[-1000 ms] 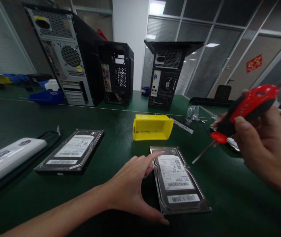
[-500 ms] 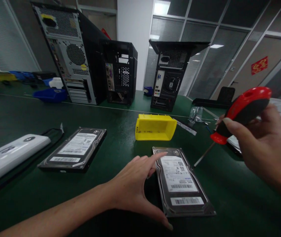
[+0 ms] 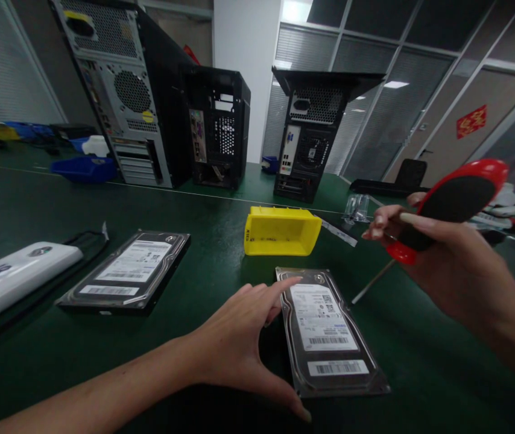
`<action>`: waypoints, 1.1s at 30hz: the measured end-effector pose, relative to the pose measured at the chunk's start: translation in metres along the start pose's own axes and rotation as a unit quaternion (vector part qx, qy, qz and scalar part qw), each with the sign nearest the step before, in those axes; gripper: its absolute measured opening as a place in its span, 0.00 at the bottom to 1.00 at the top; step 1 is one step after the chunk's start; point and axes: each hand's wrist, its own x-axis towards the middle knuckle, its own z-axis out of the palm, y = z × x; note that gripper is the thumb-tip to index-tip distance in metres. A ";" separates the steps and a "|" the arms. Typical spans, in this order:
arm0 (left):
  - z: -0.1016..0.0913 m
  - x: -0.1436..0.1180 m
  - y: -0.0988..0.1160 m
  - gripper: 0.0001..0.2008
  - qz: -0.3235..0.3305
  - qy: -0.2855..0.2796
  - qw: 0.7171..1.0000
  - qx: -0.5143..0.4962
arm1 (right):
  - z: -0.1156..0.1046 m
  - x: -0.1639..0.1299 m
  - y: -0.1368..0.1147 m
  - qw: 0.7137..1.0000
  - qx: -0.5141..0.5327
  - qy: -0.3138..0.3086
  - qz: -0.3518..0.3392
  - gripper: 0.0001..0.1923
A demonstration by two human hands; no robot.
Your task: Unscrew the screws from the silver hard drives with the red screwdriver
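Observation:
A hard drive (image 3: 332,325) lies label up on the green table, in front of a yellow bin (image 3: 282,234). My left hand (image 3: 234,337) is at its left side, thumb and index finger spread wide. The index fingertip rests over the drive's far left part, and the thumb is by its near left corner. In my right hand (image 3: 461,259) is a red and black screwdriver (image 3: 456,199), its handle tilted up. The shaft slants down to the left, with the tip beside the drive's right edge; whether it touches I cannot tell. My right thumb and fingers are around the handle's lower part.
Another hard drive (image 3: 126,271) lies at left, beside a white device (image 3: 17,277) with a black cable. Three computer cases (image 3: 162,108) stand behind. A metal strip (image 3: 336,231), a clear plastic bag (image 3: 356,208) and a blue bin (image 3: 83,170) are also on the table.
My right hand's fingers have shifted left and forward around the screwdriver, whose handle tilts a little more to the right. My left hand keeps its pose by the drive. The view has shifted slightly.

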 end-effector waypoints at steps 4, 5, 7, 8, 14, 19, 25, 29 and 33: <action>0.000 0.000 0.001 0.60 -0.008 -0.005 1.000 0.006 | 0.000 -0.003 -0.005 0.998 0.055 -0.017 0.001 0.17; 0.000 0.000 0.001 0.60 -0.008 -0.005 1.000 0.007 | 0.000 -0.003 -0.005 0.998 0.055 -0.023 -0.006 0.19; 0.000 0.000 0.000 0.60 -0.005 -0.004 1.000 0.005 | 0.000 -0.003 -0.005 0.999 0.041 -0.031 -0.014 0.22; 0.000 0.000 0.000 0.60 -0.004 -0.005 1.000 0.003 | 0.001 -0.002 -0.005 0.999 0.033 -0.031 -0.019 0.22; -0.001 0.001 0.001 0.60 -0.012 -0.014 1.000 0.011 | 0.001 0.003 -0.002 0.999 0.003 -0.029 -0.046 0.22; -0.001 0.002 0.002 0.60 -0.005 -0.016 1.000 0.005 | 0.001 0.007 -0.001 0.998 -0.021 -0.004 -0.062 0.18; -0.004 0.003 0.002 0.61 -0.011 -0.044 0.999 0.007 | 0.005 0.006 -0.004 0.998 -0.017 -0.005 -0.064 0.13; -0.005 0.003 0.001 0.62 -0.026 -0.053 0.998 0.011 | 0.005 0.003 -0.009 0.999 0.026 -0.007 -0.029 0.13; -0.001 0.002 -0.001 0.61 -0.033 -0.035 0.999 0.013 | 0.005 0.004 -0.008 0.999 0.021 -0.005 -0.031 0.13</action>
